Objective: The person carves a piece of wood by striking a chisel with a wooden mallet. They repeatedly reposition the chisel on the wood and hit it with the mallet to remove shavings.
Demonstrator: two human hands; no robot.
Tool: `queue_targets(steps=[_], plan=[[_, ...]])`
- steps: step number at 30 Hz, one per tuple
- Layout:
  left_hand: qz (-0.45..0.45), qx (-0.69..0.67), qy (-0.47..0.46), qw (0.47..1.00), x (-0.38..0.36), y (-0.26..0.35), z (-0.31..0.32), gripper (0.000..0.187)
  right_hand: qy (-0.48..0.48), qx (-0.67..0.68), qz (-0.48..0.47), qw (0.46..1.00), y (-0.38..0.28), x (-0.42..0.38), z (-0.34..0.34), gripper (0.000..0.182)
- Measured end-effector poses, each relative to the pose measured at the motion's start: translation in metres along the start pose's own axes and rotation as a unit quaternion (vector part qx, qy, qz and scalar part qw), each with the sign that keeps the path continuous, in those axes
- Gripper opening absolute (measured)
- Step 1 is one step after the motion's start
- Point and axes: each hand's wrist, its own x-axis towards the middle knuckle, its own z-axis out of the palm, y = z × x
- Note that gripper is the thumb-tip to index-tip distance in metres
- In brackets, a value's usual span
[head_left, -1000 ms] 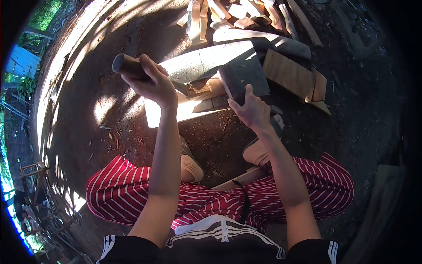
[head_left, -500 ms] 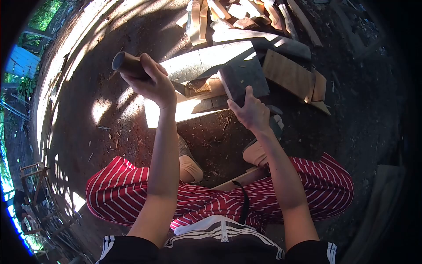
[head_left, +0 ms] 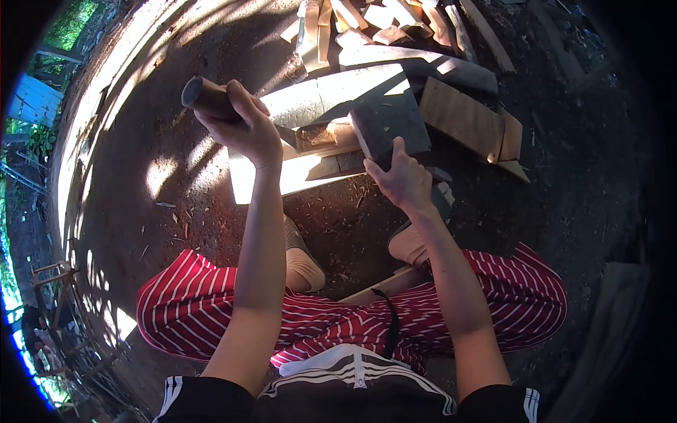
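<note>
My left hand [head_left: 243,130] is closed round a thick, round brown wooden handle [head_left: 211,100], its round end pointing up and left. Below the handle, a dark narrow part reaches toward a rough piece of wood [head_left: 317,138] with a pale yellow cut face. My right hand [head_left: 403,176] grips the near end of a dark, flat-sided block [head_left: 370,135], thumb and forefinger along its sides. That block overlaps the right end of the rough wood. Beneath both lies a wide board [head_left: 300,102], partly in bright sun.
Split wood pieces [head_left: 384,21] are heaped at the far side, with a long slab [head_left: 423,67] in front. Brown planks [head_left: 462,120] lie to the right. My feet [head_left: 305,270] rest on the dirt ground [head_left: 190,158], scattered with chips, close to the board.
Almost nothing differs. Both hands keep their grips, and the whole view has shifted very slightly.
</note>
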Motion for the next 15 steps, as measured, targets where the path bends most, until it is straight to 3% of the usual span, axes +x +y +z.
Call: queue_targets(steps=[13, 15], plan=[[-0.003, 0.052, 0.008, 0.999, -0.002, -0.003, -0.002, 0.049, 0.008, -0.002, -0.006, 1.000, 0.001, 0.001, 0.000, 0.058], [0.053, 0.090, 0.020, 0.994, 0.000, -0.012, -0.004, 0.051, 0.008, -0.002, -0.007, 1.000, 0.001, 0.001, 0.002, 0.058]])
